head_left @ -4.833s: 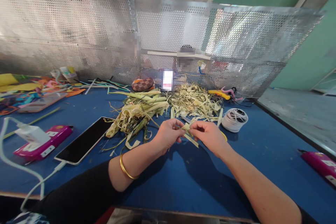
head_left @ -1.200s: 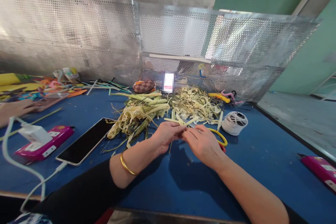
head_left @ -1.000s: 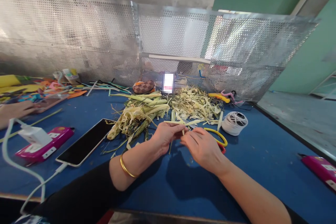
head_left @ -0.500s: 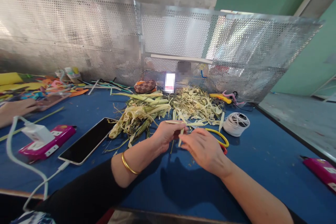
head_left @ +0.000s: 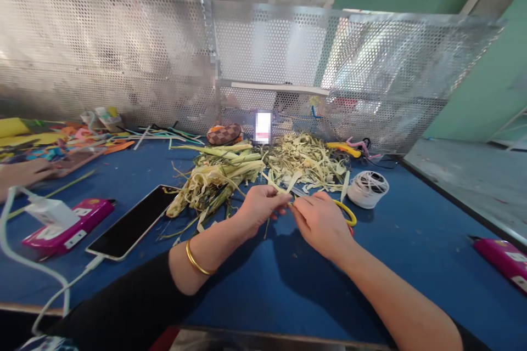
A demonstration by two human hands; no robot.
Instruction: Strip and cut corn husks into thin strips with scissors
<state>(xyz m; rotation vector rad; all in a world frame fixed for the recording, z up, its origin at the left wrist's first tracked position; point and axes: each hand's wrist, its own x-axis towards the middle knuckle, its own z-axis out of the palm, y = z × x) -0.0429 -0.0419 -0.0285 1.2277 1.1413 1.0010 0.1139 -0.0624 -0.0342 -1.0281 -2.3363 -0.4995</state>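
Observation:
Over the middle of the blue table, my left hand (head_left: 260, 209) pinches a pale strip of dried husk (head_left: 272, 182), which sticks out past the thumb. Close beside it, my right hand (head_left: 323, 226) has its fingers closed at the strip's near end; its fingertips are partly hidden. Behind my left hand lies a bundle of dry husks (head_left: 220, 178). A heap of shredded husk pieces (head_left: 310, 162) spreads beyond both hands. Partly covered by my right hand is a yellow-and-red loop handle (head_left: 349, 213), perhaps of scissors. To its right stands a spool of white cord (head_left: 368, 191).
At left lie a phone (head_left: 129, 224) on a charging cable and a magenta power strip (head_left: 73, 227). Another person's hand (head_left: 24, 174) rests near coloured scraps. A perforated metal panel (head_left: 156, 60) borders the back. A second power strip (head_left: 503, 259) is at far right.
My right hand has turned and come in against the left fingertips. The strip end that pointed down between the hands now lies within the fingers. The view has shifted slightly.

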